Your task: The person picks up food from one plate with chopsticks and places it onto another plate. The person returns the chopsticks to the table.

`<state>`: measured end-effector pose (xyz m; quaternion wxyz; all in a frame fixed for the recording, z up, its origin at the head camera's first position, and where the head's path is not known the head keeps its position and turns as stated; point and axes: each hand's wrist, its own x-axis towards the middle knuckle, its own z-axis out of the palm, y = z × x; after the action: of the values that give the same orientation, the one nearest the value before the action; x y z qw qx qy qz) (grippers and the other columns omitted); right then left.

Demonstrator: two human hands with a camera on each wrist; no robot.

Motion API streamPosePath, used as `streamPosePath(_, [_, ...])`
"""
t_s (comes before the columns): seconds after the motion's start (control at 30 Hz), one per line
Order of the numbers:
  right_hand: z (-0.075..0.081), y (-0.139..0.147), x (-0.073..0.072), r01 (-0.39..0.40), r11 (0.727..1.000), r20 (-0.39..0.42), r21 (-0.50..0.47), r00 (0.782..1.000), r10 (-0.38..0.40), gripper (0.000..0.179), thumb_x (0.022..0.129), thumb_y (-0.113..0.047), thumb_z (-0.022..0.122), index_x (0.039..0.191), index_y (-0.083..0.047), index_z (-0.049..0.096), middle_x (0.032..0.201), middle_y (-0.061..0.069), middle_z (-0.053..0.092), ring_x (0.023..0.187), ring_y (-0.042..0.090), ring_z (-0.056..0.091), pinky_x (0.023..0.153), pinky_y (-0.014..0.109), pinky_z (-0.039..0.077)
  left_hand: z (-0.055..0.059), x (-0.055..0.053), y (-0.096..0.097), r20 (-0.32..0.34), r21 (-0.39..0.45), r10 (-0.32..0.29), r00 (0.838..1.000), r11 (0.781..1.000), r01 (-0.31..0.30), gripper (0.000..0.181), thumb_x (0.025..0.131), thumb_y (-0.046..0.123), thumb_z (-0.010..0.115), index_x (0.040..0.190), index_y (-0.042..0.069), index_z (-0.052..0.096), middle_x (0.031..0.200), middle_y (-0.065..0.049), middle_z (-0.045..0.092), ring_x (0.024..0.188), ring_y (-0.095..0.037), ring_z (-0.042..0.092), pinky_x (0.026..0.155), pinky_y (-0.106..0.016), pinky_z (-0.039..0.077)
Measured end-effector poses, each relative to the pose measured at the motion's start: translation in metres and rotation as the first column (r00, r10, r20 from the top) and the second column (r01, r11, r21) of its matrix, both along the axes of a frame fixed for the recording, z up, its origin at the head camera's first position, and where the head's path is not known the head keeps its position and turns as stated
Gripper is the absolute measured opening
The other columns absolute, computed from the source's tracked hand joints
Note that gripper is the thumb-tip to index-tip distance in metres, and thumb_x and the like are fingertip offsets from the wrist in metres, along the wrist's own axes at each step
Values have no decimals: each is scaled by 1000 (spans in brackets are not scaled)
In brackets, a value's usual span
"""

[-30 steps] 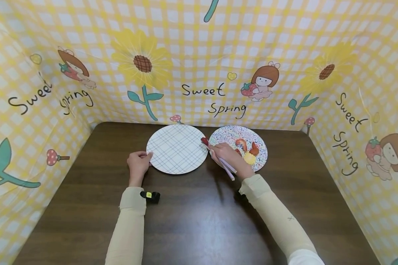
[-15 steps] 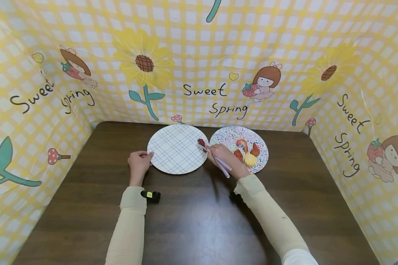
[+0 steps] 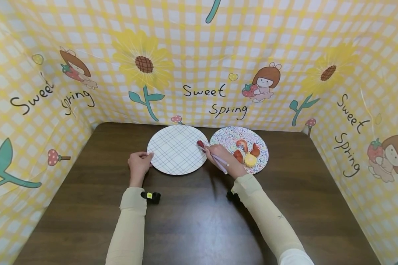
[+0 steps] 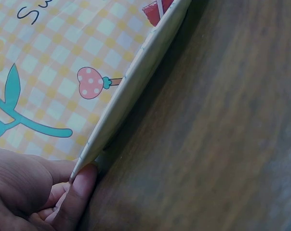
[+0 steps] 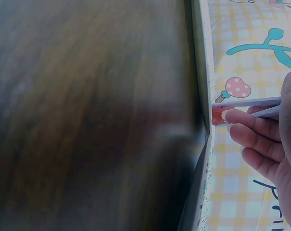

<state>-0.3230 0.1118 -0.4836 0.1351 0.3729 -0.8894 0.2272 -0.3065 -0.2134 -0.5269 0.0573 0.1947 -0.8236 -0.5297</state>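
Observation:
My left hand [image 3: 139, 165] pinches the left rim of a white oval plate [image 3: 174, 151] with crossing blue lines; thumb and fingers meet at its edge in the left wrist view. In my right hand [image 3: 224, 157] is a pair of pale purple chopsticks [image 3: 221, 164]. Their tips grip a dark red piece of food [image 3: 200, 142], just over the right side of the lined plate. Whether the piece touches the plate is hard to tell. The right wrist view shows the red piece [image 5: 217, 115] between the sticks, close to the fingers.
Right of the lined plate, a speckled plate [image 3: 220, 134] bears a shrimp [image 3: 242, 144], a yellow piece [image 3: 250, 160] and two reddish-orange pieces, one being [image 3: 255, 149] the right piece. Both plates lie near the back of the brown table [image 3: 185, 221]. A printed yellow-checked cloth [image 3: 199, 55] walls three sides.
My right hand has moved a little left, carrying the chopsticks and the red piece from the gap between the plates to over the lined plate. My left hand keeps its hold on the rim.

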Motion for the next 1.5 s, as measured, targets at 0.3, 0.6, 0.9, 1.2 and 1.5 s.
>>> streamPosePath(0.3, [-1, 0, -2, 5, 1000, 66, 29, 998, -7, 27, 103, -6, 47, 94, 4, 69, 78, 13, 68, 71, 26, 62, 70, 41, 54, 0, -2, -1, 6, 6, -2, 1000, 1000, 2, 40, 99, 25, 69, 123, -7, 68, 109, -26, 73, 58, -3, 64, 56, -17, 52])
streamPosePath(0.6, [6, -1, 4, -35, 999, 99, 19, 995, 33, 24, 104, -7, 50, 88, -3, 68, 76, 6, 65, 70, 20, 58, 68, 35, 52, 1, -1, -1, 1, 0, -3, 1000, 1000, 3, 39, 99, 24, 68, 122, -7, 69, 109, -26, 72, 58, -3, 64, 56, -15, 51])
streamPosePath(0.9, [14, -1, 13, -63, 998, 126, -26, 990, 66, 23, 103, -3, 52, 85, -2, 66, 71, 5, 59, 66, 19, 53, 64, 33, 48, 1, 0, 1, -16, -4, -2, 1000, 1000, 2, 38, 98, 23, 69, 121, -7, 69, 109, -27, 72, 57, -3, 64, 55, -15, 51])
streamPosePath(1.2, [33, 8, 28, -35, 987, 208, -157, 976, 67, 27, 107, -13, 50, 87, -8, 68, 68, -1, 53, 66, 13, 50, 63, 28, 44, -2, -1, 0, -6, -3, -5, 1000, 1000, 5, 39, 98, 24, 69, 122, -7, 69, 109, -26, 72, 59, -3, 63, 56, -17, 53])
streamPosePath(1.5, [39, 50, 35, 80, 974, 243, -212, 970, -27, 30, 106, -14, 53, 84, -6, 70, 67, 7, 61, 58, 11, 47, 56, 27, 44, -2, -2, -1, -5, -7, -9, 1000, 1000, 9, 39, 98, 25, 69, 120, -7, 69, 107, -25, 73, 60, -3, 62, 55, -17, 52])
